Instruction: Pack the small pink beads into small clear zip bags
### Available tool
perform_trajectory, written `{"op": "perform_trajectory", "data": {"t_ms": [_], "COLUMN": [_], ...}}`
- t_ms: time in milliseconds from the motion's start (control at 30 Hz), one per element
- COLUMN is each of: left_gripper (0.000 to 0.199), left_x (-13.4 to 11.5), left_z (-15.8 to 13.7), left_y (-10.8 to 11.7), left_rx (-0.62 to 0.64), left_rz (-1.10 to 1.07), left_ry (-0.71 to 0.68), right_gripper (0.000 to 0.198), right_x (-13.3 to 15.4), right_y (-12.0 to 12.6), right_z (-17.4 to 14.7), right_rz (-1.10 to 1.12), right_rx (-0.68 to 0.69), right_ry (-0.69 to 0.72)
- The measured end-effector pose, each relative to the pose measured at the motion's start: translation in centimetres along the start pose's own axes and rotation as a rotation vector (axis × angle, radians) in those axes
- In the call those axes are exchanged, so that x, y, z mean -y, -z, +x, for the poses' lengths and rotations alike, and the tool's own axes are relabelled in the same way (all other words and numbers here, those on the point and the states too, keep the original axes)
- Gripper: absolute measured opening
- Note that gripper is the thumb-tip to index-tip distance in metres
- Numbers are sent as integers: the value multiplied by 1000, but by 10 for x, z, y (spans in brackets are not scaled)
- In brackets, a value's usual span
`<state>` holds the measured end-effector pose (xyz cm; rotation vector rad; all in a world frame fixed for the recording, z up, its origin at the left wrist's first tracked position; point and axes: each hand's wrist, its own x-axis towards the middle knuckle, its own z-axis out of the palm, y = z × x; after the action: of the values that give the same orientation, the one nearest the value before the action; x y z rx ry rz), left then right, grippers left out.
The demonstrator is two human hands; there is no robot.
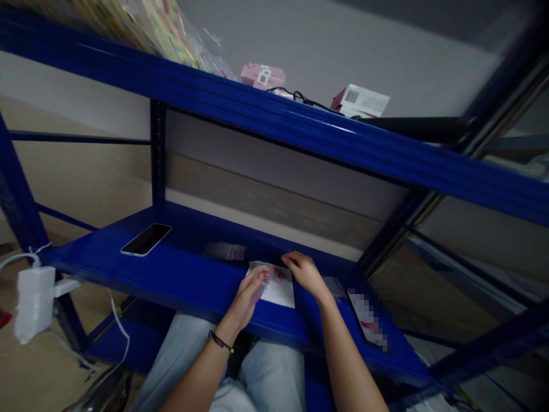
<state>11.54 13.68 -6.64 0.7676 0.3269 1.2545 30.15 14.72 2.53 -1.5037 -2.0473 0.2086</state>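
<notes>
On the blue shelf, a white sheet (278,296) lies between my hands, with small red pieces (279,276) on its upper part. My left hand (249,294) is at the sheet's left side, fingers together around what looks like a small clear plastic bag (262,289). Just beyond the sheet's upper right corner is my right hand (305,272), its fingers bent into a pinch. Whatever those fingertips hold is too small to make out. Flat clear plastic bags (225,250) lie to the left, and more clear plastic (335,288) lies beside my right wrist.
A phone (147,239) rests on the left of the shelf, and a dark-edged, partly blurred flat object (368,320) on the right. Above runs a blue beam (266,117) with boxes (362,100) behind it. A white power adapter (35,303) hangs at the left post.
</notes>
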Motion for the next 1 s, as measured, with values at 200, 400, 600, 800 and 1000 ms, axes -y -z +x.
{"op": "perform_trajectory", "data": {"t_ms": [200, 400, 600, 800, 1000], "left_gripper": [31, 32, 34, 34, 34], "left_x": [2, 1, -2, -4, -3], "left_z": [1, 1, 0, -1, -1], "left_y": [3, 2, -1, -3, -3], "left_rx": [-12, -21, -28, -36, -42], "left_rz": [-18, -32, -33, -56, -39], "left_ry": [17, 27, 26, 36, 45], "right_gripper": [24, 22, 22, 21, 26], "right_x": [-61, -69, -64, -49, -4], "right_y": [-36, -46, -47, -34, -6], "right_z": [-11, -7, -3, 0, 8], "right_rz": [-234, -292, -340, -335, 36], "right_rx": [37, 107, 182, 188, 138], "right_ry": [-204, -244, -270, -268, -91]}}
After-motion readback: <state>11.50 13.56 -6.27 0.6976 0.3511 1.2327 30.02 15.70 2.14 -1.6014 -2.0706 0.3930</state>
